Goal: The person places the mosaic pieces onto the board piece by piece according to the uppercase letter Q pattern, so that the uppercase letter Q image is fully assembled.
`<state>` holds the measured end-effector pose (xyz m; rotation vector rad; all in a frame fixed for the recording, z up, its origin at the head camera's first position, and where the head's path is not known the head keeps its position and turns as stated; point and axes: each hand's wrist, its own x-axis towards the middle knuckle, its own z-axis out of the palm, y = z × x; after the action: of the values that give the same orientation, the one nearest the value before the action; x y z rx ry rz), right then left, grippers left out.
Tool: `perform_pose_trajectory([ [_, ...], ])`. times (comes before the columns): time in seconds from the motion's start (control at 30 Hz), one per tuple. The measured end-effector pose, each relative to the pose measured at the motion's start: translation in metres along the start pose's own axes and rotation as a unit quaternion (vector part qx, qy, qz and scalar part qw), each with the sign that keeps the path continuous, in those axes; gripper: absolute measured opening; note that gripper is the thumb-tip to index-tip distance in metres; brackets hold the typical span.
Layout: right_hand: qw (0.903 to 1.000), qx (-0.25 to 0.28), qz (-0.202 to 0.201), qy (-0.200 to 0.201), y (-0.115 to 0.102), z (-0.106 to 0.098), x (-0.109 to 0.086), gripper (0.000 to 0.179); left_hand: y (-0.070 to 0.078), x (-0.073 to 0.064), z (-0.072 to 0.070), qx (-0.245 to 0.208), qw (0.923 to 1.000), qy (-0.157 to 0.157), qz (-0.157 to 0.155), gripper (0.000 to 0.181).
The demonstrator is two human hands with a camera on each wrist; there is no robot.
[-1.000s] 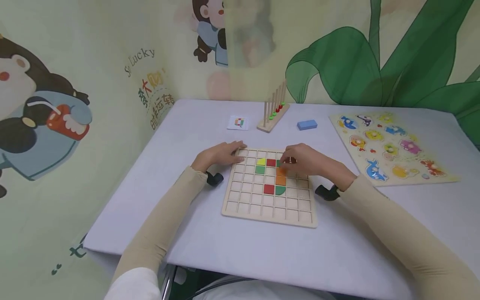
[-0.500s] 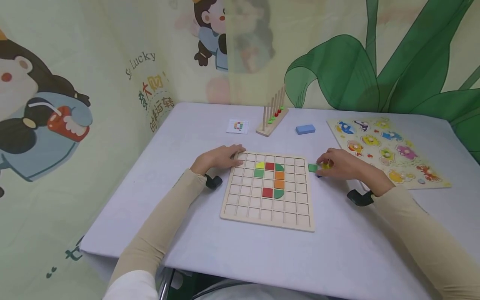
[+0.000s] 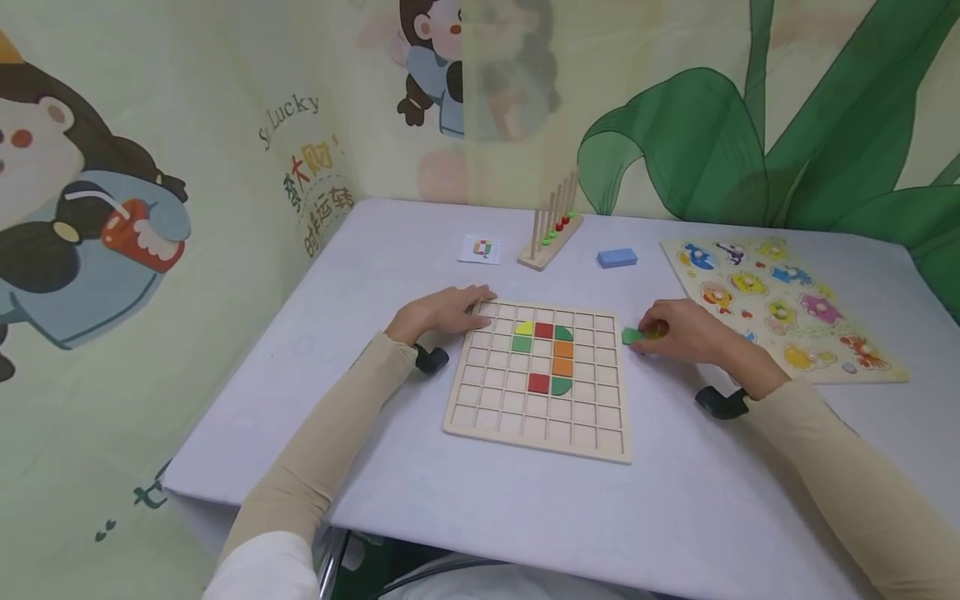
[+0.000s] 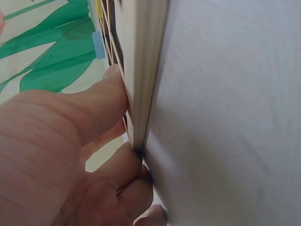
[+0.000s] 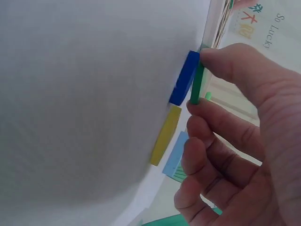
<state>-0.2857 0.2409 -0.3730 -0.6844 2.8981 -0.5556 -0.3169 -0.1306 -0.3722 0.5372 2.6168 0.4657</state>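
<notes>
A wooden grid board (image 3: 495, 408) lies on the table with red, orange, green and yellow tiles set in several of its cells. My left hand (image 3: 445, 311) holds its far left corner; in the left wrist view the thumb (image 4: 106, 96) lies over the edge and the other fingers bend round the corner. Right of the board, my right hand (image 3: 686, 332) pinches a green tile (image 5: 198, 84) between thumb and index finger. Close beside that tile, a blue tile (image 5: 185, 77) and a yellow tile (image 5: 166, 135) show in the right wrist view.
Behind the board are a pattern card (image 3: 480, 249), a peg stand (image 3: 542, 252) with red and green beads, and a blue block (image 3: 617, 257). An animal puzzle board (image 3: 720, 333) lies on the right. The white table's front edge (image 3: 487, 546) runs near the body.
My right hand has moved right, off the grid board, and now pinches a green tile. A green quarter-round tile shows in the cell it left. My left hand stays at the corner.
</notes>
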Motion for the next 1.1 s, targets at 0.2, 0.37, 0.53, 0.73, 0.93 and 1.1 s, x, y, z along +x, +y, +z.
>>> perform_pose_trajectory([
  [0.2,0.9996,-0.026,-0.008,0.006,-0.014,-0.004,0.001,0.031,0.001,0.0,0.0,-0.001,1.0,0.003,0.0,0.059],
  [0.37,0.9985,-0.041,-0.033,-0.014,-0.041,-0.005,0.006,0.027,0.001,0.0,0.0,0.0,1.0,0.003,-0.007,0.059],
  [0.53,0.9958,-0.059,-0.056,-0.043,-0.07,-0.004,0.014,0.024,0.001,0.0,0.0,-0.002,1.0,0.001,-0.004,0.059],
  [0.73,0.9891,-0.094,-0.094,-0.063,-0.107,0.004,0.024,0.026,0.001,0.0,-0.001,-0.001,1.0,0.004,0.0,0.058],
  [0.93,0.9817,-0.13,-0.111,-0.084,-0.139,0.02,0.032,0.028,0.0,0.002,0.0,-0.001,1.0,0.005,-0.002,0.057],
  [1.1,0.9743,-0.167,-0.132,-0.074,-0.155,0.031,0.039,0.023,-0.001,0.001,-0.001,0.004,1.0,0.003,-0.002,0.057],
])
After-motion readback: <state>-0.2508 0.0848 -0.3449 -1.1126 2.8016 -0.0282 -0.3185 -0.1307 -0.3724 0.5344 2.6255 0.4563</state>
